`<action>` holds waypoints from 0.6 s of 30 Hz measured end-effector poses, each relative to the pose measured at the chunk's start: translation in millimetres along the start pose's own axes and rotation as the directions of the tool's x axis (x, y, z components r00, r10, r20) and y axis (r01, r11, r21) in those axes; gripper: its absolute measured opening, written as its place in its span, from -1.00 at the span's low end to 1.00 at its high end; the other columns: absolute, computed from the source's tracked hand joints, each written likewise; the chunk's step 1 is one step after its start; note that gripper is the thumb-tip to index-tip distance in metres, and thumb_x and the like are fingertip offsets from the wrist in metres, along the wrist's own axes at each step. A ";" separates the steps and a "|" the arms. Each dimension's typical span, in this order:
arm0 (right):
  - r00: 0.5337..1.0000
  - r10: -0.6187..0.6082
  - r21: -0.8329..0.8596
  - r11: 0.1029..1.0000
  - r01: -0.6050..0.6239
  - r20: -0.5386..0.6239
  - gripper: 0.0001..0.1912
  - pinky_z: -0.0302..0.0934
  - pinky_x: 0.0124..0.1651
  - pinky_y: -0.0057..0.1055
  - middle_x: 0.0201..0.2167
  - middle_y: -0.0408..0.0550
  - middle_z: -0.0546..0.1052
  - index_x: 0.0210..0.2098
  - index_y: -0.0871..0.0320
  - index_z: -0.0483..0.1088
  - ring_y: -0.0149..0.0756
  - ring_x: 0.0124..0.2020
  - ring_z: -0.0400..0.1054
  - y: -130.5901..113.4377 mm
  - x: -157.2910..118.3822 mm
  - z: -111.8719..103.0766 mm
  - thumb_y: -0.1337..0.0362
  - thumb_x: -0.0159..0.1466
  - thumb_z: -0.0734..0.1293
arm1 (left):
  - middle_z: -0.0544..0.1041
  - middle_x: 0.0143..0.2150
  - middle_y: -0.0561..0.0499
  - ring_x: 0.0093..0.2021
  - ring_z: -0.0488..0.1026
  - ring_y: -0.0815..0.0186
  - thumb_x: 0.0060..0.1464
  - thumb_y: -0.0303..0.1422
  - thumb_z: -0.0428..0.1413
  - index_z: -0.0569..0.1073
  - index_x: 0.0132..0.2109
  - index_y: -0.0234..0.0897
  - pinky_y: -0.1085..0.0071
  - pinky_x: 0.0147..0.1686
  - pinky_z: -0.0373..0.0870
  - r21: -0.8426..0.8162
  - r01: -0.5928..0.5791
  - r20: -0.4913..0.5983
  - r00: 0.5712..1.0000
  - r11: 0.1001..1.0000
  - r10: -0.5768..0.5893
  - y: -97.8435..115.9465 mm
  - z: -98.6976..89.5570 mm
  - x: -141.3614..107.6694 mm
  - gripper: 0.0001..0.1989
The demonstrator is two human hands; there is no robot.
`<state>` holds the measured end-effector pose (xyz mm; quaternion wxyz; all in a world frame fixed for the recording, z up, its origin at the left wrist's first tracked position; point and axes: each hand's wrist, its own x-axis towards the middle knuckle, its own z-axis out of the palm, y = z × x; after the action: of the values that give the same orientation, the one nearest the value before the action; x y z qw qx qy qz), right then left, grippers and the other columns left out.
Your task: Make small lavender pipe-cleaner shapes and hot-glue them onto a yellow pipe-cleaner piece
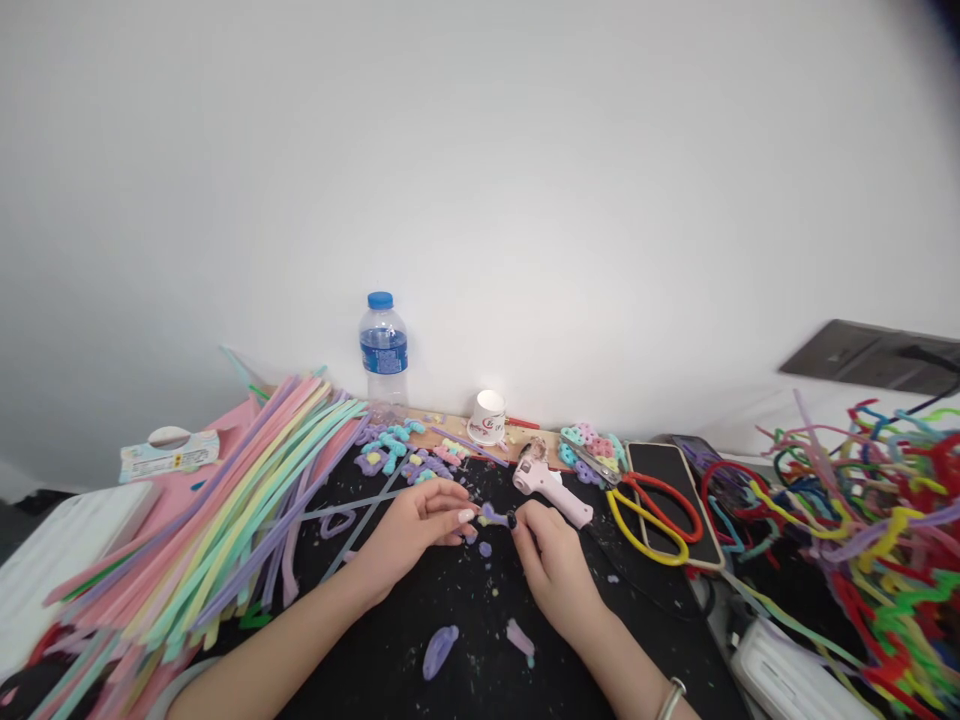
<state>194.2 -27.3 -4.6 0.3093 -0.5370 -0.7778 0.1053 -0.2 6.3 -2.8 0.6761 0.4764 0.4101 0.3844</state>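
Note:
At the middle of the black table, a small purple fuzzy piece (493, 516) with a yellowish spot lies between my hands. My left hand (424, 525) is beside its left end, thumb and fingers curved toward each other; whether they touch the piece is unclear. My right hand (551, 555) has its fingers closed at the piece's right end, by a small dark tip; what it holds is too small to name. A pale pink glue gun (551, 487) lies just behind my right hand. Nearer the front edge are a purple oval piece (440, 652) and a pale purple strip (519, 640).
Pastel fuzzy stems (247, 510) cover the left side. Behind stand a water bottle (384, 350) and paper cup (487, 418), near small fuzzy flowers (396, 447). Right are red-and-yellow-handled scissors (651, 515) over a phone (675, 490), tangled bright stems (862, 530) and a white power strip (795, 675).

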 end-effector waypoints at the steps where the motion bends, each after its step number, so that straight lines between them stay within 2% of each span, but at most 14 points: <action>1: 1.000 0.009 0.010 1.000 -0.009 -0.021 -0.78 0.02 -0.41 -0.41 -0.52 -0.13 0.30 -0.47 0.14 0.14 -0.31 -0.47 0.17 0.5 0.0 -0.2 0.36 0.31 0.06 | 0.54 -0.22 -0.06 -0.30 0.51 0.32 -0.04 -0.27 0.19 0.40 -0.20 -0.30 0.45 -0.31 0.41 -0.001 0.001 -0.008 1.000 1.000 -0.001 0.5 0.1 -0.3 -0.73; 5: 0.998 0.023 0.047 0.999 -0.021 -0.054 -0.80 0.05 -0.41 -0.41 -0.51 -0.12 0.30 -0.46 0.13 0.14 -0.31 -0.46 0.18 0.1 0.0 -1.0 0.35 0.31 0.06 | 0.53 -0.26 -0.04 -0.34 0.48 0.34 -0.07 -0.26 0.22 0.41 -0.22 -0.30 0.47 -0.33 0.40 -0.022 0.016 -0.017 1.000 1.000 -0.016 1.8 2.0 -2.6 -0.72; 12: 0.999 -0.049 0.056 0.997 0.048 0.017 -0.82 0.09 -0.38 -0.41 -0.49 -0.11 0.32 -0.43 0.13 0.17 -0.32 -0.45 0.20 -10.1 -1.5 0.2 0.39 0.30 0.08 | 0.49 -0.39 0.05 -0.37 0.47 0.38 -0.10 -0.34 0.23 0.41 -0.29 -0.30 0.50 -0.36 0.39 -0.092 0.023 0.009 1.000 0.995 -0.023 -0.9 4.7 -3.2 -0.79; 18: 0.998 -0.045 0.067 0.997 0.043 0.037 -0.82 0.09 -0.40 -0.42 -0.50 -0.12 0.31 -0.45 0.13 0.16 -0.32 -0.46 0.21 -11.3 -0.2 1.6 0.39 0.29 0.08 | 0.48 -0.43 0.06 -0.39 0.45 0.39 -0.09 -0.34 0.23 0.40 -0.31 -0.31 0.50 -0.35 0.38 -0.113 0.025 0.017 1.000 0.993 -0.023 -2.4 4.6 -2.3 -0.80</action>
<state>184.5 -31.7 -0.3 0.3141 -0.5070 -0.7913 0.1346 3.5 2.1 -3.6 0.7099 0.4352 0.3878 0.3953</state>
